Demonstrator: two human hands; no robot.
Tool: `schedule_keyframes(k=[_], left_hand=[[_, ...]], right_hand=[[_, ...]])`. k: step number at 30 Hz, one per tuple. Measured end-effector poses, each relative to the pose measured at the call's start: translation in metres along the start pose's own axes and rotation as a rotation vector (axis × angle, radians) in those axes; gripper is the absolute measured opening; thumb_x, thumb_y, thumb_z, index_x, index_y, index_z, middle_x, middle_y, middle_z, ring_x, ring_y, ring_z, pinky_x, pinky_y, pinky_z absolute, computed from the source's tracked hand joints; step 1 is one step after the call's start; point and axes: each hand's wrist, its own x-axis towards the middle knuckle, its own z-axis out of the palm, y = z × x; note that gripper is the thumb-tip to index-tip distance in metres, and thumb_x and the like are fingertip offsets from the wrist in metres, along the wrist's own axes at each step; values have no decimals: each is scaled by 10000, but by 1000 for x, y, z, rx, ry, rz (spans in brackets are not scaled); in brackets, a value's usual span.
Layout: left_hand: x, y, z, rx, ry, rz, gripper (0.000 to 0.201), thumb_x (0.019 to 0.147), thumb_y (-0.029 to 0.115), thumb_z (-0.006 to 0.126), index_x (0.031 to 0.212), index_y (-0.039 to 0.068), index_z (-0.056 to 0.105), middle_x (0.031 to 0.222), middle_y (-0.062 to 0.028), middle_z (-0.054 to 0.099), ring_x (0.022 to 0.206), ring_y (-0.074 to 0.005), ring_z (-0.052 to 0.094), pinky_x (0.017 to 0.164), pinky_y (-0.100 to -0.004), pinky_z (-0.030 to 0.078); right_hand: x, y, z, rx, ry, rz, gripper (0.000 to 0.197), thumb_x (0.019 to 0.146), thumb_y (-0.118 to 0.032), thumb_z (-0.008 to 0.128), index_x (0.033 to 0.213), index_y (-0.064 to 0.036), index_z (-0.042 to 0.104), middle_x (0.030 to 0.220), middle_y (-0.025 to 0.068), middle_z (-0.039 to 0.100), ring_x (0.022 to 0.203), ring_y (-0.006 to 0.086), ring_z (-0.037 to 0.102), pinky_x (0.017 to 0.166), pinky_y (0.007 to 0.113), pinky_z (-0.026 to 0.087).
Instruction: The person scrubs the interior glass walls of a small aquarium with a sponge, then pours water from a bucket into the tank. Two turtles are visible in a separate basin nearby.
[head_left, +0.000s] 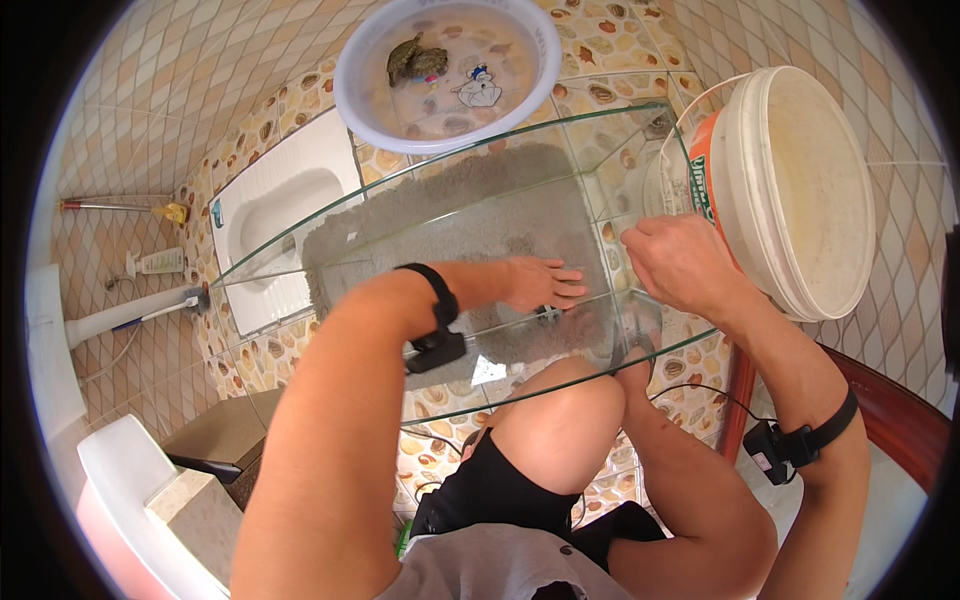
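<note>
Currently, the tiled floor (620, 40) carries the glass tank (400, 240) in front of you, with the white bucket (735, 180) beside its right end and the basin (350, 90) of turtles (415, 62) beyond its far pane. Your left hand (540, 285) reaches inside, fingers loosely spread, nothing visibly gripped. Your right hand (680, 262) is curled at the right end; whether its fingers grip the rim cannot be told. Caution: leaning hard on one pane could shift or crack the glass; sliding along the edge could cut skin.
</note>
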Motion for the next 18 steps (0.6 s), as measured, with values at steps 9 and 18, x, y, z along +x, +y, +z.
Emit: schedule_keyframes(k=[9, 18], left_hand=[[-215, 21, 0, -53, -271, -161, 878, 921, 292, 718, 1633, 226, 209, 1742, -29, 73, 1602, -303, 71, 1285, -506, 196], [-99, 4, 12, 46, -31, -144, 766, 978, 382, 638, 1623, 226, 256, 1742, -43, 62, 1600, -307, 37, 1278, -567, 144]], right_hand=[[-3, 4, 9, 79, 109, -19, 72, 826, -120, 673, 816, -53, 650, 800, 112, 665, 763, 323, 694, 655, 449, 566], [-1, 3, 4, 78, 110, -39, 78, 819, -123, 685, 817, -57, 643, 790, 102, 660, 752, 316, 693, 653, 444, 565]])
